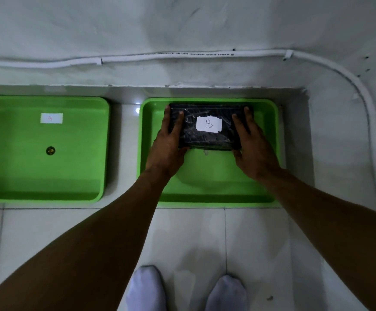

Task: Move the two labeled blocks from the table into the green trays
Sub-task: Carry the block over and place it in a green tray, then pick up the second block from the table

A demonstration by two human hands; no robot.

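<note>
Block B: black, wrapped in glossy film, flat and rectangular, with a white paper label on its top face marked "B". It sits inside the right green tray, in the far half, close to the far wall; whether it rests on the tray floor or is held just above it cannot be told.

Left hand: clasps the block's left end, fingers laid over the top and far corner, thumb at the near edge.

Right hand: clasps the right end in the same way, fingers along the top, thumb at the near edge.

Left green tray: beside the right one with a strip of white surface between them; holds no block. On its floor, a small white label marked "A" and a small round dark fitting.

White tiled floor: bears both trays against a white wall, along which a white conduit runs.

Feet in white socks: at the lower edge.
</note>
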